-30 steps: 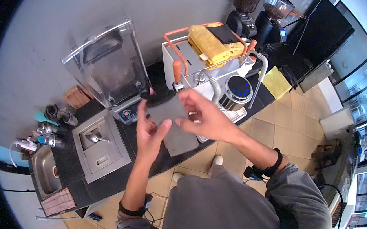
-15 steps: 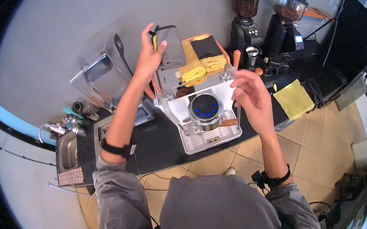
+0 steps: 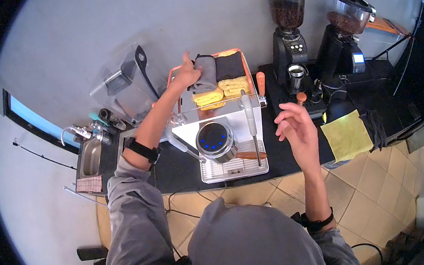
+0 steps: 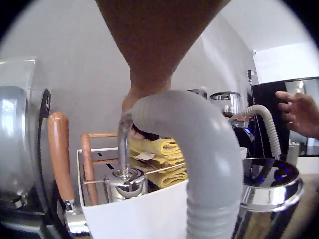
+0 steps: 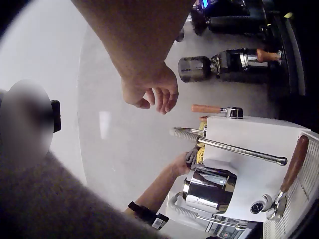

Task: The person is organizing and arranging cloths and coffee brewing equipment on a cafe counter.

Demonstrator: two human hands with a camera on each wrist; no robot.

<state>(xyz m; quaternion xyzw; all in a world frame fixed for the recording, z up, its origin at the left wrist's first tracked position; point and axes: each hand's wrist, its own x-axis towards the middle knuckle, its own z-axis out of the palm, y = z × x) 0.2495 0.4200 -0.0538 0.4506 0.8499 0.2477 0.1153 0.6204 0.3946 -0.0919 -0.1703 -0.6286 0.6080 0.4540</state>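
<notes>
A folded grey cloth (image 3: pixel 205 74) lies on top of the white espresso machine (image 3: pixel 242 124), beside and partly over folded yellow towels (image 3: pixel 208 98). My left hand (image 3: pixel 185 77) holds the cloth's left edge, thumb over it and index finger stretched past it. In the left wrist view a grey steam-wand sleeve (image 4: pixel 209 144) hides most of that hand. The right wrist view shows the left hand (image 5: pixel 180 164) at the grey cloth (image 5: pixel 192 157). My right hand (image 3: pixel 300 134) hovers right of the machine, fingers loosely bent, holding nothing.
A covered blender (image 3: pixel 123 87) stands left of the machine, and a sink (image 3: pixel 91 157) lies farther left. Two coffee grinders (image 3: pixel 289 38) stand at the back right. Another yellow cloth (image 3: pixel 346 136) hangs over the counter's front edge. Steam wands (image 3: pixel 251 123) jut from the machine's front.
Both hands were together round the grey cloth over the counter. The left hand then lifted it and lowered it onto the machine's top. The right hand let go and moved right.
</notes>
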